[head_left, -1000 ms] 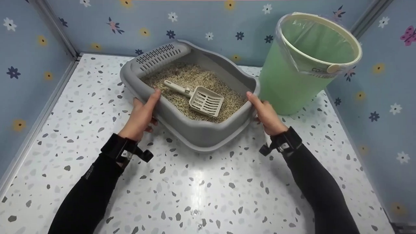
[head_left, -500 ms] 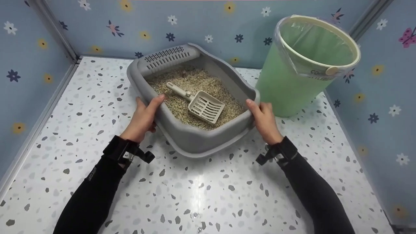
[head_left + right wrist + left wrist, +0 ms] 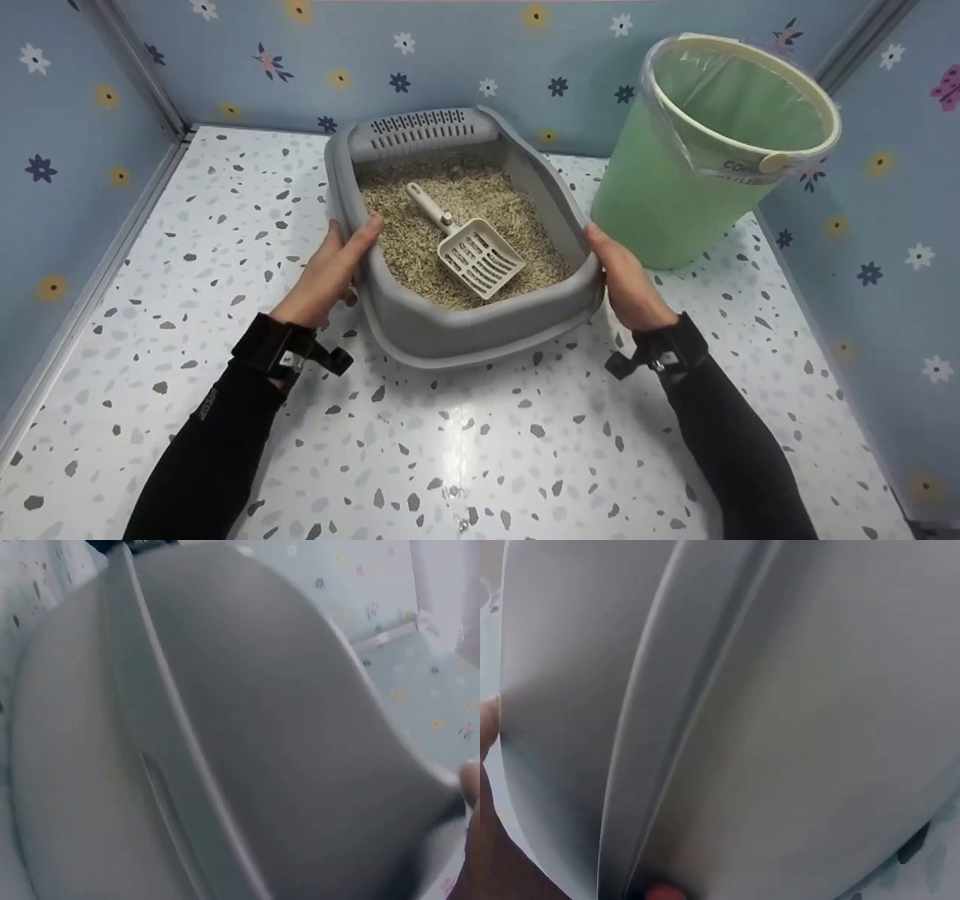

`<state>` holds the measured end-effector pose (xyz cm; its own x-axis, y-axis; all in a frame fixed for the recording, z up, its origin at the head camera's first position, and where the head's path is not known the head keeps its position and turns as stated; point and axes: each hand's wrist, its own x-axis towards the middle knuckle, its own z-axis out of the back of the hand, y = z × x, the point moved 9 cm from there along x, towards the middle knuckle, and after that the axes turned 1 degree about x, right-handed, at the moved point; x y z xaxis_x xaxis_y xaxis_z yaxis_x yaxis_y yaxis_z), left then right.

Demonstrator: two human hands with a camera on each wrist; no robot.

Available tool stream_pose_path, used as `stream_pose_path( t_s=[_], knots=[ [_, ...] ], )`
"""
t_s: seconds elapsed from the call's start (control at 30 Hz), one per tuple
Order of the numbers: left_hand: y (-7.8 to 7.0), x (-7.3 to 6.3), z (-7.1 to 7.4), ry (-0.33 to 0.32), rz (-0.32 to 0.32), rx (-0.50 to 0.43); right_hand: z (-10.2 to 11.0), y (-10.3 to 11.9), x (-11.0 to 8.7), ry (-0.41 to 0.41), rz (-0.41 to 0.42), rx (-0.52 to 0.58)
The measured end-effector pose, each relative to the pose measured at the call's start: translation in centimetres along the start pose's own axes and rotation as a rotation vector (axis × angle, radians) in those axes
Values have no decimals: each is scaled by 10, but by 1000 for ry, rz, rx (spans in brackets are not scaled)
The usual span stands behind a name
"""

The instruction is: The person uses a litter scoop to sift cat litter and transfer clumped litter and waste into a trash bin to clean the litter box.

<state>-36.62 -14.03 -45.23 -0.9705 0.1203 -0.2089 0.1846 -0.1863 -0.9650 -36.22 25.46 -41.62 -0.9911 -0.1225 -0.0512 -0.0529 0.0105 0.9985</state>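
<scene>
Both hands grip the grey plastic litter tray, its slotted end pointing away and slightly left.
On my head view, the left hand pinches the left rim of the grey plastic litter tray, thumb uppermost; the right hand grips the near right corner. Its long axis runs near to far, over the white speckled surface (whether it rests there, I can't tell). On the beige granular litter lies a beige slotted plastic scoop, handle aimed far left, beside the translucent green round bin at right.
</scene>
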Motion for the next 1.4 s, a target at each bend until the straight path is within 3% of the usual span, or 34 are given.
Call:
stream_pose_path(
  t_s=[0.17,0.43,0.6,0.7,0.8,0.87,0.93,1.03,1.1,1.17,1.27,1.4],
  knots=[
    [-2,2,0,-26,-34,24,1,-1,3,-48,13,67],
    [-2,10,10,-1,-59,15,-12,4,-26,-44,53,-28],
    [-6,10,11,20,-85,6,-12,11,-29,48,-36,-206],
    [-6,10,11,11,-94,14,-6,35,-21,54,-65,-452],
    [-6,11,12,-4,-102,37,-8,82,-6,-15,-10,-648],
    [-6,11,12,-10,-104,45,-20,118,6,-40,55,-730],
    [-4,11,13,-13,-109,46,-43,148,21,-13,130,-805],
    [-1,11,14,-16,-114,45,-88,172,48,97,216,-1029],
    [0,11,13,-20,-120,49,-124,168,67,225,294,-1238],
    [1,10,12,-25,-128,48,-159,151,81,390,383,-1435],
    [2,10,9,-31,-138,41,-201,112,90,639,567,-1637],
    [1,11,8,-41,-162,24,-236,64,89,834,826,-1843]
  ],
)
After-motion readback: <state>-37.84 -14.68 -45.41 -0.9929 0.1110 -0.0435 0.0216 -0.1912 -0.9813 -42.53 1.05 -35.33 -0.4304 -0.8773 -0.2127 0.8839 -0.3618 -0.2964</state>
